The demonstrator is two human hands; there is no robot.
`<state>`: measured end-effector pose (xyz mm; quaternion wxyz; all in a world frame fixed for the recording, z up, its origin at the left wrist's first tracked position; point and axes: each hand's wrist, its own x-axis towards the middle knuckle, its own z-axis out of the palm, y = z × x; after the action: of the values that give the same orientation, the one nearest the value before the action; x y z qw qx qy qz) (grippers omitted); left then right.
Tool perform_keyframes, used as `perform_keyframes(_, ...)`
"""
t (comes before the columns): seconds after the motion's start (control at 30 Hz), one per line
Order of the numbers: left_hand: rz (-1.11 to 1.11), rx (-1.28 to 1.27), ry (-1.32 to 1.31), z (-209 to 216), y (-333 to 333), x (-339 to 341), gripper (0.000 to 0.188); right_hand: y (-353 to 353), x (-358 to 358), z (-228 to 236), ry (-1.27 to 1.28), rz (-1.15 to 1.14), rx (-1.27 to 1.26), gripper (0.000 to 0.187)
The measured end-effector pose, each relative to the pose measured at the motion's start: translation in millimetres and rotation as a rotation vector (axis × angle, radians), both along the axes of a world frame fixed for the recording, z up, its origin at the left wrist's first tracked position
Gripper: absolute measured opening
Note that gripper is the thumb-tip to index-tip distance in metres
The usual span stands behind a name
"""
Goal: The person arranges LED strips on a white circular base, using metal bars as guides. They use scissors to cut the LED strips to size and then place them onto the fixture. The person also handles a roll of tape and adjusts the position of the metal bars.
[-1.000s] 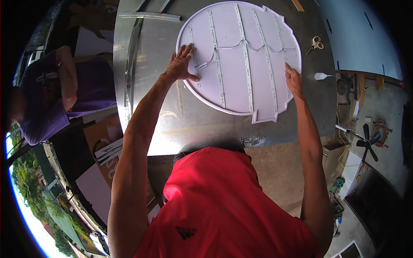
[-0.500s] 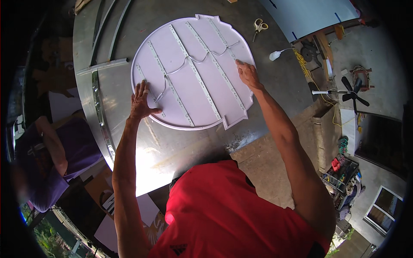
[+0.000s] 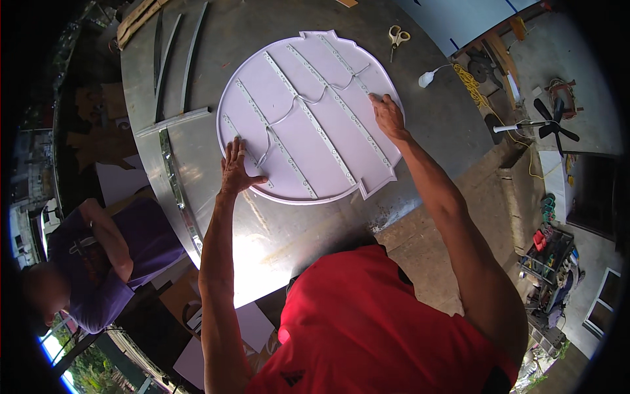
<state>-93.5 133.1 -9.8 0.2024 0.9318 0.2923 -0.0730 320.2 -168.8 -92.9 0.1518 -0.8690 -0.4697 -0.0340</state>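
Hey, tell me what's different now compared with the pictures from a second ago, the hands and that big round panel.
The round white panel has turned on the metal table: its notched tab went from upper right round to the lower right edge. The left hand slid from the left rim onto the lower left face; the right hand moved along the right rim. Both hands stay flat on the panel, nothing gripped. The scissors still lie beyond it.

Yellow-handled scissors (image 3: pixel 396 35) near the top edge, small white bulb-shaped thing (image 3: pixel 426 79) just right of them. Black standing fan (image 3: pixel 550 125) far right. Long metal strips (image 3: pixel 176 59) upper left. Seated person in a purple shirt (image 3: pixel 111 259) lower left.
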Motion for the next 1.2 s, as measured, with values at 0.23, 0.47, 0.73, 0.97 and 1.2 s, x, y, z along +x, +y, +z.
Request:
perform_keyframes(0.23,0.019,0.002,0.012,3,3,2,0.143,5,-14,51,0.025,0.033,0.16,0.032)
perform_keyframes(0.47,-0.027,0.078,-0.092,-17,7,-11,0.138,-3,21,81,0.596,0.01,-0.064,0.043)
perform_keyframes(0.73,-0.019,0.04,-0.061,-10,2,-1,0.139,-15,10,79,0.351,-0.064,-0.03,0.035)
perform_keyframes(0.97,-0.005,0.033,-0.053,-13,4,-5,0.143,-2,-16,90,0.248,-0.146,-0.012,0.026)
perform_keyframes(1.2,0.016,0.021,-0.02,-6,0,1,0.143,-6,-18,69,0.192,-0.204,0.032,0.026)
